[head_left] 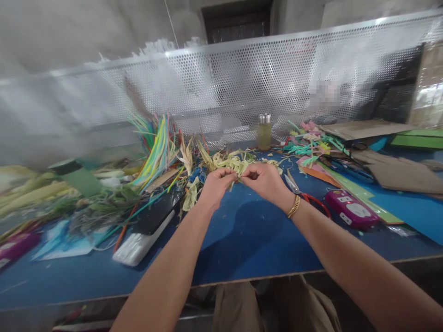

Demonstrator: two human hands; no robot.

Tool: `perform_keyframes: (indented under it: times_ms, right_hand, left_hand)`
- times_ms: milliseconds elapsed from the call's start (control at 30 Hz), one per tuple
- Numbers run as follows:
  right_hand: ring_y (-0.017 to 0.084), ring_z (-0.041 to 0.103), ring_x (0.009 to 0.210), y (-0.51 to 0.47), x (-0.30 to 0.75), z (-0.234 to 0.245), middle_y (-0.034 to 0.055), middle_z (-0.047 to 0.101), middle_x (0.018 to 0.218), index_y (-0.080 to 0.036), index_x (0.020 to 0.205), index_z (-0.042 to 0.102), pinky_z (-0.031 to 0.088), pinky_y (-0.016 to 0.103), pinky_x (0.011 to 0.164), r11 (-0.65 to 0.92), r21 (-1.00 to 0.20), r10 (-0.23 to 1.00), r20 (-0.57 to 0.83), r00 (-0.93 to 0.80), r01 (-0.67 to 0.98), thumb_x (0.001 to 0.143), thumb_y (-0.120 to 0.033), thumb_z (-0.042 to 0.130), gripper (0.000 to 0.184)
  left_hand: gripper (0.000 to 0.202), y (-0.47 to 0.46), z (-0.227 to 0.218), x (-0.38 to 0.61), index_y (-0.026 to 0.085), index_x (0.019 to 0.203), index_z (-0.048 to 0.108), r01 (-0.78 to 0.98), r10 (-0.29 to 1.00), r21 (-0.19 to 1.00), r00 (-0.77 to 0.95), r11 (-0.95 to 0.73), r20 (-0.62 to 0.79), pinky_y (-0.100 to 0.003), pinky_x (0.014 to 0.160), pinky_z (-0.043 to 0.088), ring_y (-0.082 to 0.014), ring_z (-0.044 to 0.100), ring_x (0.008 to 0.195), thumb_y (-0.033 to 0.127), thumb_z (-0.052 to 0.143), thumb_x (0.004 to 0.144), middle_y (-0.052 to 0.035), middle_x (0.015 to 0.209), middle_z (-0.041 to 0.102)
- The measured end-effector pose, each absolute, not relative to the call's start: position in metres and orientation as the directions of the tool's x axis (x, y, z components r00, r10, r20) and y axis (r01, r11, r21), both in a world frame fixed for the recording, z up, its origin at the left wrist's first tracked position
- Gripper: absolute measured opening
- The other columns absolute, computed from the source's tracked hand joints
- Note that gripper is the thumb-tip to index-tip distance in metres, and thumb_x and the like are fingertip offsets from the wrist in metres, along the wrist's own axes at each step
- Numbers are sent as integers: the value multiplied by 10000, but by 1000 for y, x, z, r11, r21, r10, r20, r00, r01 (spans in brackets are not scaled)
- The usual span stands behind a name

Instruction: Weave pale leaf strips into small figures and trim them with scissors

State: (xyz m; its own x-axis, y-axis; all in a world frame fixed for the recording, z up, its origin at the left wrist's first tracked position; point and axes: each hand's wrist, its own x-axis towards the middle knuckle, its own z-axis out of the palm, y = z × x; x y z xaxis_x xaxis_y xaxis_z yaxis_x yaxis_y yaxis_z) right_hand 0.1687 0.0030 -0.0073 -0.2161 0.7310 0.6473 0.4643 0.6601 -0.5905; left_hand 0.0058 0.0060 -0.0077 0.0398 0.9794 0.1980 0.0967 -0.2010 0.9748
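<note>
Both of my hands meet over the far middle of a blue table (242, 240). My left hand (217, 183) and my right hand (265, 180) are closed in pinches on a pale yellow-green strip (238, 176) that runs between their fingertips. Just behind them lies a loose pile of similar pale green strips (231, 161). A gold bracelet (294, 206) sits on my right wrist. Red-handled scissors (304, 196) lie on the table right beside that wrist.
A bundle of coloured strips (155, 147) fans up at the left. A small glass jar (264, 131) stands by the perforated metal screen (242, 87). A magenta device (349, 210), brown card (398, 173), a black-and-white box (148, 228) and a green cylinder (78, 177) lie around.
</note>
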Motion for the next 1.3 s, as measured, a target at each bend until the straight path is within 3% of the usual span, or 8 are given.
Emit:
perform_keyframes:
  times_ms: [200, 433, 667, 867, 1100, 1300]
  right_hand:
    - [108, 542, 591, 0, 167, -6, -2, 643, 626, -169, 645, 658, 366, 233, 583, 625, -490, 719, 665, -202, 607, 738, -137, 602, 113]
    - [120, 548, 613, -2, 166, -5, 3, 643, 635, -179, 654, 645, 364, 242, 592, 598, -445, 724, 656, -212, 666, 756, -160, 594, 115]
    - [132, 595, 683, -6, 165, -3, 12, 697, 754, -200, 776, 682, 389, 246, 620, 540, -546, 788, 595, -158, 640, 795, -235, 622, 72]
    - [119, 563, 610, -5, 163, -6, 6, 670, 673, -188, 684, 655, 376, 240, 585, 515, -604, 808, 579, -109, 608, 774, -228, 613, 107]
    - [107, 515, 574, -5, 159, -10, -7, 628, 612, -187, 609, 613, 329, 240, 550, 524, -547, 774, 626, -97, 653, 713, -171, 601, 106]
    - [104, 514, 532, -4, 158, -12, -8, 620, 579, -182, 590, 593, 321, 235, 518, 447, -659, 839, 543, -29, 605, 692, -206, 599, 105]
  left_hand:
    - [204, 6, -8, 4, 162, 791, 692, 176, 971, 955, 67, -239, 230, -223, 512, 343, -90, 470, 522, 330, 695, 675, 9, 643, 635]
    - [208, -3, 1, 5, 164, 798, 689, 285, 964, 921, 70, -265, 256, -220, 501, 328, -85, 431, 500, 334, 706, 679, 35, 579, 568]
    - [125, -6, 3, 8, 176, 760, 665, 343, 940, 886, -18, -313, 339, -224, 551, 388, -97, 490, 564, 265, 689, 675, 20, 670, 612]
    - [132, -1, -5, 10, 176, 760, 638, 281, 952, 916, -28, -285, 305, -219, 512, 351, -88, 443, 514, 259, 677, 665, 41, 600, 559]
    - [121, -1, -7, 11, 175, 736, 606, 295, 958, 919, -35, -261, 284, -216, 492, 316, -83, 414, 491, 237, 657, 645, 47, 585, 536]
    - [85, -2, -5, 10, 180, 743, 628, 385, 926, 851, 34, -359, 375, -231, 571, 403, -121, 534, 609, 236, 656, 686, 8, 678, 613]
